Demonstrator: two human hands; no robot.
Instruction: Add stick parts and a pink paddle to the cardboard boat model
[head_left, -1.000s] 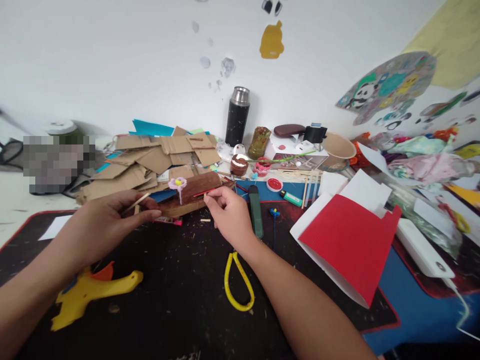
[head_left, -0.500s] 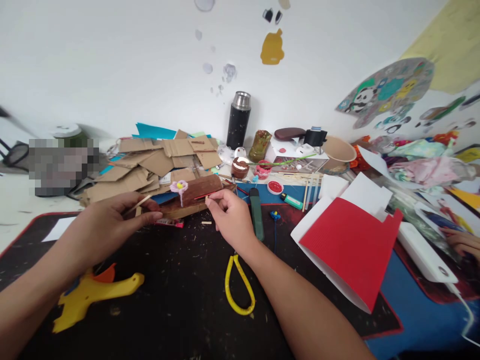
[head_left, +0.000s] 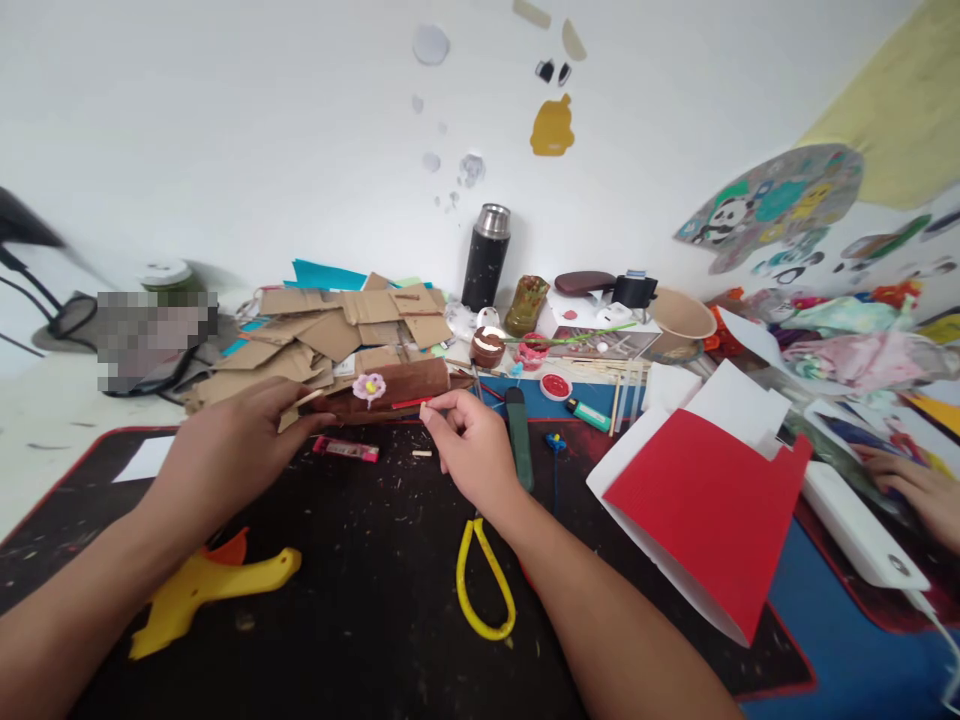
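My left hand [head_left: 236, 440], at the left, is closed around a thin wooden stick [head_left: 310, 397], whose pale end shows past the fingers. With thumb and forefinger together, my right hand [head_left: 476, 440] pinches a small pale bit of wooden stick [head_left: 424, 407]. Behind the hands lies a brown painted piece [head_left: 409, 382] with a pink flower [head_left: 369, 388] at its front. A short stick piece [head_left: 421, 453] and a pink packet [head_left: 346, 449] rest on the black mat [head_left: 360, 620] between my hands.
A yellow glue gun [head_left: 210, 590], yellow-handled tool [head_left: 484, 600] and green utility knife [head_left: 517, 440] lie on the mat. Cardboard pieces [head_left: 300, 335] are piled behind. A red sheet [head_left: 705, 510] and white power strip [head_left: 862, 525] are right, near another person's hand [head_left: 915, 490].
The camera view has tilted up slightly, so the scene sits lower. My left hand has moved slightly forward with its stick. My right hand keeps its pinch near the brown piece.
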